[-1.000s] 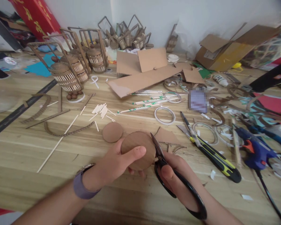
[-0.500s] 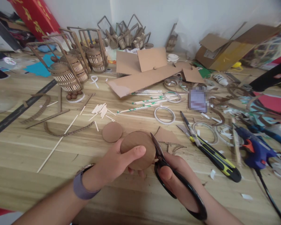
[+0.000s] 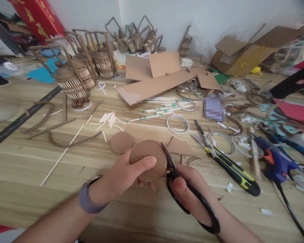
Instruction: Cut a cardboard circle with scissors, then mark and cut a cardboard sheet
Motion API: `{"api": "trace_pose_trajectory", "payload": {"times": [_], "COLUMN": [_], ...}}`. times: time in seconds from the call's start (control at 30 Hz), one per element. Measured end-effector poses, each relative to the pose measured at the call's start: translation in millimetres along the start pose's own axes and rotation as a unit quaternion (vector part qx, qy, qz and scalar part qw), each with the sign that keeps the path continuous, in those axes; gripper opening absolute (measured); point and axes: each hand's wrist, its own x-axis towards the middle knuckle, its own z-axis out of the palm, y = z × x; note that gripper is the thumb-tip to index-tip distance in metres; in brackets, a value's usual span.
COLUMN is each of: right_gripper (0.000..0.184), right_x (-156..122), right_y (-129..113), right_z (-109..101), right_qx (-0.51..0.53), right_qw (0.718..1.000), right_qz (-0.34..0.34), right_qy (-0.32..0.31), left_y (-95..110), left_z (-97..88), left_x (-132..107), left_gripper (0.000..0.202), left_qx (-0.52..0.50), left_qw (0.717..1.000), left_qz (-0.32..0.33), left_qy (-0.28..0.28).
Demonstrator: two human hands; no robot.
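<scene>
A round cardboard disc (image 3: 147, 150) is pinched in my left hand (image 3: 126, 172), thumb on top and fingers beneath. My right hand (image 3: 192, 189) grips black-handled scissors (image 3: 172, 165), whose blades lie along the disc's right edge. The lower blade is partly hidden by the cardboard. A smaller cardboard disc (image 3: 121, 142) lies on the table just beyond my left hand. Past the scissors' tip is an angular cardboard offcut (image 3: 179, 145) with thin curved trimmings near it.
A yellow-black utility knife (image 3: 233, 168) and a blue glue gun (image 3: 276, 157) lie on the right. Short sticks (image 3: 110, 119) are piled ahead, near a tape ring (image 3: 177, 124). Small lidded baskets (image 3: 71, 84) stand at the back left. Cardboard sheets (image 3: 154, 86) lie beyond.
The scissors and my right hand have shifted slightly left and up. The disc has moved a little left and up in my left hand; the scissors' handles look slightly closer together.
</scene>
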Motion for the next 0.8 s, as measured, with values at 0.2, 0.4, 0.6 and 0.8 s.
{"api": "trace_pose_trajectory", "payload": {"times": [0.2, 0.4, 0.6, 0.8], "right_gripper": [0.079, 0.088, 0.085, 0.082], "right_x": [-5.6, -3.1, -1.9, -4.6], "right_y": [7.8, 4.9, 4.2, 5.6], "right_z": [-2.7, -5.1, -5.6, -5.7], "right_qx": [0.0, 0.0, -0.006, -0.002], "right_qw": [1.0, 1.0, 1.0, 1.0], "right_qz": [0.025, 0.026, 0.018, 0.023], "right_qy": [0.003, 0.001, -0.002, -0.004], "left_y": [-3.7, -4.5, -2.3, -3.9], "left_z": [-3.9, -2.1, 0.9, -0.7], "left_x": [0.3, 1.8, 1.4, 2.3], "left_gripper": [0.038, 0.043, 0.043, 0.044], "left_qx": [0.0, -0.014, -0.028, -0.021], "left_qw": [0.999, 1.0, 0.999, 1.0], "left_qz": [0.011, 0.002, -0.001, -0.002], "left_qy": [-0.032, -0.027, -0.019, -0.016]}}
